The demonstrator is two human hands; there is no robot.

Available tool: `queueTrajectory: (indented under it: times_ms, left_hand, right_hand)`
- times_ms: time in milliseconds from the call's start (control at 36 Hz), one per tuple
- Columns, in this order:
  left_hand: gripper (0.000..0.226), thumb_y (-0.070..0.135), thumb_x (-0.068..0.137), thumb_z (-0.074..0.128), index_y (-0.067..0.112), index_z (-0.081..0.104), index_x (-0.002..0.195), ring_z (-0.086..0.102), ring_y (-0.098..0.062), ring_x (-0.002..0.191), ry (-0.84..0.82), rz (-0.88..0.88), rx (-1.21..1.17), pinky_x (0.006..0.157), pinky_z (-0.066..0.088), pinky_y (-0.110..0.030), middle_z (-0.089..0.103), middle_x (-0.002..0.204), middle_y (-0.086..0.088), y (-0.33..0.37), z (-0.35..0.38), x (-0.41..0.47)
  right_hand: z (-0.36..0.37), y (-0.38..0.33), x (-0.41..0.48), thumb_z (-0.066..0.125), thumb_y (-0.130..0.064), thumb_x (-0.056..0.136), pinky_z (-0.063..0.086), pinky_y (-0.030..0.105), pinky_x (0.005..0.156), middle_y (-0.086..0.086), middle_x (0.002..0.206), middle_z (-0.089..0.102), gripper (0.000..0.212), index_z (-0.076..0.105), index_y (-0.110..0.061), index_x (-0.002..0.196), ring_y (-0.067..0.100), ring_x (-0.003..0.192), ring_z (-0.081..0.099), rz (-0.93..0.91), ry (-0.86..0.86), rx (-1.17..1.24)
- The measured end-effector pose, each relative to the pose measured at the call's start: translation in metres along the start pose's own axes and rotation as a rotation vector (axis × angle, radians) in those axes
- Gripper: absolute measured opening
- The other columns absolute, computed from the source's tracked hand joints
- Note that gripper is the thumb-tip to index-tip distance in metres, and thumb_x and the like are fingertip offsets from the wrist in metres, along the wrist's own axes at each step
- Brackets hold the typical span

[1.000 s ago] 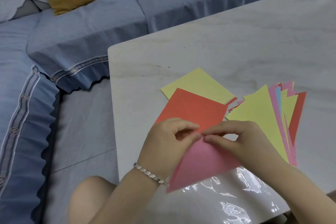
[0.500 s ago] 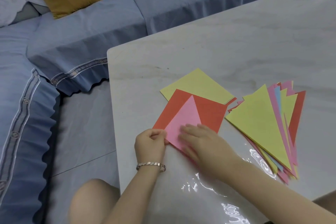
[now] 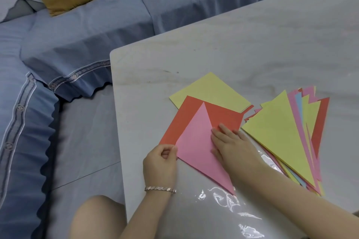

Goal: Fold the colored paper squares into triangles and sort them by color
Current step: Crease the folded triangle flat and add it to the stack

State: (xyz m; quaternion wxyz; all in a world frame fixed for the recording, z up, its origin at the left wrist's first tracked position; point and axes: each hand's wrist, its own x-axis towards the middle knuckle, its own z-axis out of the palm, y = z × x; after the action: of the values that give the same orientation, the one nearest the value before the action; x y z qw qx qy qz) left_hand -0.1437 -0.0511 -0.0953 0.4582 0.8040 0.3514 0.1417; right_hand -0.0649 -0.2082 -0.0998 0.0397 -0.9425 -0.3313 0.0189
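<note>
A folded pink triangle (image 3: pixel 194 141) lies on the pale worktop (image 3: pixel 233 44), overlapping a red square (image 3: pixel 223 116) that in turn covers part of a yellow square (image 3: pixel 209 91). The left hand (image 3: pixel 160 163) (a metal bracelet (image 3: pixel 160 189) on its wrist) pinches the triangle's left corner with thumb and curled fingers, while the right hand (image 3: pixel 231 147) lies flat, its straight fingers pressing the triangle's right edge. Just to the right rests a fanned stack of folded triangles (image 3: pixel 275 132), a yellow one on top.
</note>
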Motion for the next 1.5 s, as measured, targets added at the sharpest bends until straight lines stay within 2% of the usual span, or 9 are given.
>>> queueTrajectory:
  times_ms: [56,167,583,778,1083,1222,1333,1417,1500]
  left_hand:
    - [0.03,0.008,0.079,0.067,0.032,0.06,0.063,0.061,-0.005,0.067,0.004,0.006,0.0,0.059,0.042,-0.003,0.064,0.066,0.012,-0.001,0.001,0.0]
    - [0.025,0.01,0.08,0.067,0.028,0.061,0.064,0.061,-0.006,0.067,-0.006,-0.003,-0.01,0.057,0.042,-0.005,0.064,0.066,0.011,-0.002,0.001,0.002]
    - [0.015,0.011,0.081,0.066,0.021,0.065,0.07,0.061,-0.008,0.066,-0.025,-0.061,-0.05,0.058,0.042,-0.006,0.066,0.065,0.003,-0.003,0.001,0.004]
    - [0.02,0.01,0.081,0.065,0.023,0.063,0.065,0.059,0.0,0.061,-0.032,-0.074,-0.056,0.055,0.04,-0.002,0.064,0.061,0.006,-0.001,0.0,0.003]
    - [0.029,0.008,0.08,0.066,0.028,0.059,0.061,0.059,-0.003,0.065,-0.003,-0.019,-0.048,0.057,0.04,-0.001,0.062,0.062,0.009,0.001,0.001,0.001]
    - [0.029,0.006,0.08,0.066,0.028,0.059,0.061,0.06,-0.005,0.065,-0.002,-0.017,-0.034,0.057,0.041,-0.002,0.062,0.062,0.008,0.002,0.0,0.001]
    - [0.025,0.007,0.081,0.066,0.025,0.06,0.064,0.061,-0.009,0.064,-0.025,-0.065,-0.049,0.062,0.044,-0.014,0.063,0.061,0.004,0.001,-0.001,0.003]
    - [0.021,0.005,0.081,0.065,0.019,0.063,0.066,0.058,-0.013,0.056,-0.046,-0.145,-0.154,0.066,0.049,-0.026,0.062,0.056,-0.001,0.003,-0.003,0.004]
    - [0.012,0.0,0.082,0.063,0.008,0.066,0.073,0.055,-0.007,0.043,-0.095,-0.244,-0.352,0.051,0.051,-0.02,0.06,0.052,-0.002,0.014,-0.004,0.002]
  right_hand:
    - [-0.007,-0.001,0.018,0.07,-0.034,0.079,0.047,0.039,0.092,0.003,0.124,0.062,0.043,0.066,-0.008,0.113,0.02,0.122,0.053,0.02,-0.046,-0.027]
    - [-0.017,0.007,0.05,0.022,-0.029,0.102,0.014,0.037,0.113,-0.006,0.154,0.021,0.044,0.033,-0.015,0.142,0.017,0.145,0.0,-0.011,-0.215,-0.037]
    - [-0.021,0.017,0.097,0.023,-0.024,0.102,0.024,0.033,0.108,-0.003,0.153,0.02,0.042,0.031,-0.011,0.142,0.016,0.145,0.001,-0.012,-0.255,-0.062]
    - [-0.027,0.034,0.07,0.041,-0.059,0.088,0.011,0.036,0.115,0.0,0.157,-0.004,0.085,0.002,-0.012,0.149,0.019,0.144,-0.01,-0.079,-0.4,-0.081]
    - [-0.033,0.019,-0.015,0.052,-0.065,0.079,-0.005,0.033,0.115,0.003,0.153,-0.021,0.109,-0.013,-0.008,0.146,0.014,0.122,-0.033,-0.12,-0.496,-0.035]
    - [-0.023,0.016,-0.031,0.064,-0.073,0.059,0.012,0.033,0.114,0.01,0.153,-0.002,0.127,0.011,0.004,0.145,0.019,0.132,-0.012,-0.205,-0.273,-0.035]
    - [-0.021,0.018,-0.04,0.068,-0.064,0.065,-0.008,0.025,0.111,-0.004,0.153,-0.019,0.122,-0.008,-0.017,0.148,0.01,0.136,-0.026,-0.152,-0.475,0.222]
    - [-0.025,0.013,-0.04,0.068,-0.052,0.075,0.007,0.015,0.108,-0.011,0.15,0.015,0.085,0.014,-0.045,0.14,0.005,0.141,0.003,0.044,-0.255,0.625]
    - [-0.025,0.007,-0.038,0.067,-0.036,0.081,0.032,0.014,0.097,-0.018,0.125,0.048,0.059,0.028,-0.06,0.118,-0.002,0.115,0.044,0.188,-0.038,0.899]
